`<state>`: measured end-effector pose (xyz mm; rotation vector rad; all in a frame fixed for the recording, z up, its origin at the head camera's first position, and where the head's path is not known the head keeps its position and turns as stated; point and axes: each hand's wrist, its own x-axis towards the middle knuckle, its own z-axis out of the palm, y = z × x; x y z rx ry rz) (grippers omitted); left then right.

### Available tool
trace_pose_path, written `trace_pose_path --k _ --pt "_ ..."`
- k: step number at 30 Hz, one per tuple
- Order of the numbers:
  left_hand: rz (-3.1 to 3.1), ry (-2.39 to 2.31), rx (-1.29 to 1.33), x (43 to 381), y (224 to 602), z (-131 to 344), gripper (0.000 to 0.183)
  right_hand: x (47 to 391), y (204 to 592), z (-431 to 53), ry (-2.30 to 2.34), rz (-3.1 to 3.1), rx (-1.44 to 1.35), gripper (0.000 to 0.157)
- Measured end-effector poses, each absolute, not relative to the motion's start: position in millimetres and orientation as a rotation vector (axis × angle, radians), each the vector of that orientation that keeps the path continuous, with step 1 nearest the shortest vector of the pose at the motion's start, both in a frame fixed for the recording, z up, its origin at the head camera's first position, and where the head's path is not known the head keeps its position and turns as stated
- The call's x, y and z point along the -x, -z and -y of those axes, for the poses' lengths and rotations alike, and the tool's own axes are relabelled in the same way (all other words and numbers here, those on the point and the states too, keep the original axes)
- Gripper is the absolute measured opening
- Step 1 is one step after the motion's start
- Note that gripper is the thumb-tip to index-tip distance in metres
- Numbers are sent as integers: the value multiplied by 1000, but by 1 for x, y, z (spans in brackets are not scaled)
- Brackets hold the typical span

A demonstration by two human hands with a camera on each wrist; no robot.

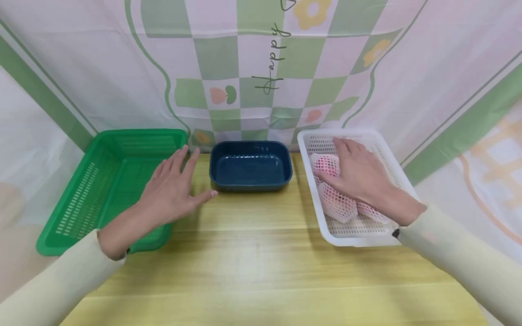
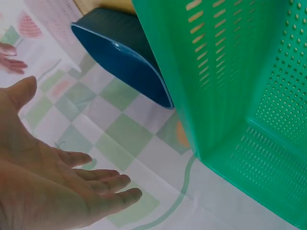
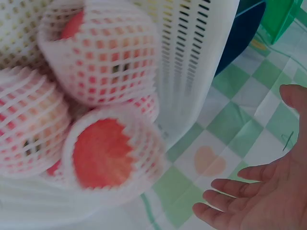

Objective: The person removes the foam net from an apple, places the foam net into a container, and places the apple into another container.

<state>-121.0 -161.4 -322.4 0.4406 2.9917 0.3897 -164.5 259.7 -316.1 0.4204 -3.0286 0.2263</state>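
Note:
My right hand (image 1: 359, 174) reaches over the white basket (image 1: 359, 242), fingers extended and holding nothing. Beneath it lie several red fruits (image 1: 336, 201) wrapped in white foam nets, partly covered by the hand in the head view. In the right wrist view one fruit (image 3: 103, 153) shows its bare red end, beside another netted fruit (image 3: 115, 62); that hand (image 3: 268, 191) appears apart from them, palm visible. My left hand (image 1: 171, 185) hovers by the right side of the green basket (image 1: 81, 181), fingers spread with nothing in them. The left wrist view shows its palm (image 2: 53, 177) facing upward.
Between the baskets stands a dark blue tub (image 1: 250, 170), its inside bare. All three containers sit on a light wooden table (image 1: 253, 253). A checked cloth (image 1: 261, 59) hangs right behind them.

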Motion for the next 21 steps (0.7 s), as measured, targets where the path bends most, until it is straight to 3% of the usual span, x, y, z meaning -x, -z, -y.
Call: trace_pose_path --k 10,21 --pt "-2985 -449 -514 103 327 155 105 159 316 -302 -288 3137 -204 126" --pt "-2911 -468 -498 85 330 137 110 164 330 -337 -286 3220 -135 122"
